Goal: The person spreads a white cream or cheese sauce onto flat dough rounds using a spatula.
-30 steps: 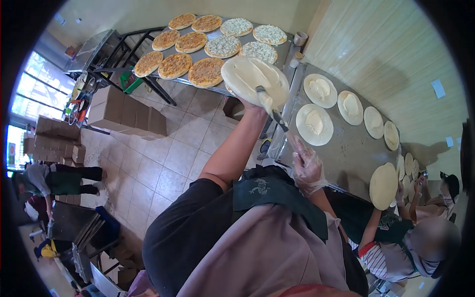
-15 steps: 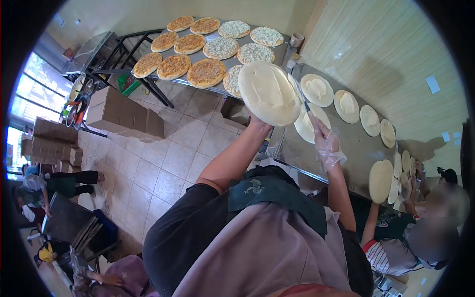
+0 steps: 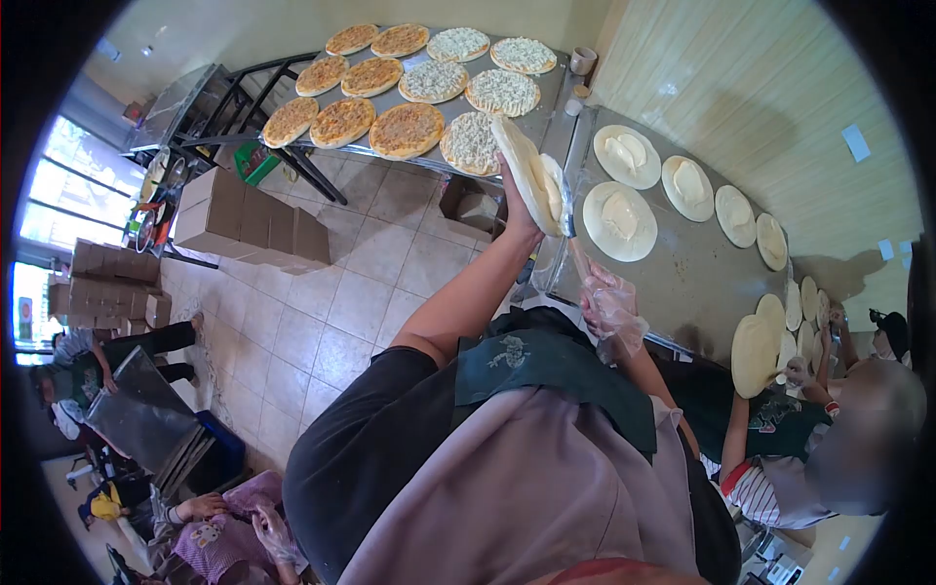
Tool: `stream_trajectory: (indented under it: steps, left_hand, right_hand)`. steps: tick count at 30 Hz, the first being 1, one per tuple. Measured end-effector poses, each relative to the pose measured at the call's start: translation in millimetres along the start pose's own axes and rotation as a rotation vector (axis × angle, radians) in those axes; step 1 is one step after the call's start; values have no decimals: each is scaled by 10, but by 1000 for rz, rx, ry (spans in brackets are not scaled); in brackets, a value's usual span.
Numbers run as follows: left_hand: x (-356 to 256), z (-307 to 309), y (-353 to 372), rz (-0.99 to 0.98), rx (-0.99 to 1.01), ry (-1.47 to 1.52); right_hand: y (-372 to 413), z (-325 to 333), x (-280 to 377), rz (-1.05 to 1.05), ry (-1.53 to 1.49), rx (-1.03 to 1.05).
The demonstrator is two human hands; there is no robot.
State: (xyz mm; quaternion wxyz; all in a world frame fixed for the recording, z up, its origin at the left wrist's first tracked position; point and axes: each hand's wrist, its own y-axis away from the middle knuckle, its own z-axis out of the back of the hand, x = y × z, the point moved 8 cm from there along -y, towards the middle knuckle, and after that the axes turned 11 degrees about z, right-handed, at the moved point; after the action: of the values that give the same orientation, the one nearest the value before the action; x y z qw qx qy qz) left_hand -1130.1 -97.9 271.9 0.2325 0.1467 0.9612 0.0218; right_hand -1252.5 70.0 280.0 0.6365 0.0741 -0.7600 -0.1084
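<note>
My left hand (image 3: 521, 207) holds up a round pizza crust (image 3: 525, 168), its fingers against the underside. The crust is tilted almost edge-on, and pale cream sauce (image 3: 552, 185) lies thick on its right face. In a clear plastic glove, my right hand (image 3: 606, 300) is closed around the handle of a spatula (image 3: 570, 232), whose blade is at the sauce on the crust's lower right edge. Just right of it, a crust with a dollop of sauce (image 3: 618, 222) lies on the metal table (image 3: 673, 268), with several similar crusts behind.
On the far table (image 3: 405, 105) are several pizzas with orange or white shredded topping. A mug (image 3: 583, 61) and small jar (image 3: 575, 99) stand between the tables. Cardboard boxes (image 3: 252, 222) sit left. A co-worker at right holds a crust (image 3: 754, 356); other people are at lower left.
The held crust has turned from facing me to nearly edge-on. My right hand has moved down and left, bringing the spatula to the crust's lower edge.
</note>
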Motion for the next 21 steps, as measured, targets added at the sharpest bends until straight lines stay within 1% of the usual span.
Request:
stream_trajectory:
  steps: [1,2,4,5,7,8,9,10,11,13,14,15,16,17,19,20,21]
  left_hand:
    - [31,22,-13,9,-14,-19]
    - [69,43,-27,19,-27,-38]
    - [138,75,-54,56,-24,-27]
    - [188,106,-59,89,-27,-14]
    - [242,167,-53,94,-27,-41]
    - [301,176,-70,139,44,15]
    - [383,209,-75,186,112,73]
    - [465,276,-66,226,110,123]
    - [533,325,-61,239,113,120]
    - [697,337,62,359,132,205]
    - [757,340,127,430,111,174]
    - [748,327,134,430,118,170]
    - [769,294,166,490,159,211]
    - [781,281,207,553,191,251]
    - [738,390,265,590,168,261]
    - [688,381,303,592,180,252]
    - [656,353,308,592,197,243]
  right_hand:
    - [42,-30,-31,-88,-74,14]
    - [66,-31,14,-83,-76,8]
    - [147,-184,91,-147,-276,112]
    - [150,-146,95,-143,-282,101]
    - [180,-211,90,-227,-474,252]
    - [152,-152,51,-227,-485,237]
    - [145,-169,2,-261,-623,302]
    - [173,-192,9,-289,-761,371]
    - [180,-123,7,-282,-768,360]
    - [171,54,23,-244,-756,267]
    - [176,131,31,-240,-758,263]
    - [135,304,27,-201,-674,174]
    - [100,479,14,-167,-593,86]
    - [67,580,-27,-169,-601,85]
    - [-75,1152,-262,-101,-140,-200]
    - [-253,1374,-549,-111,-153,-201]
    - [-514,1793,-842,-72,297,-289]
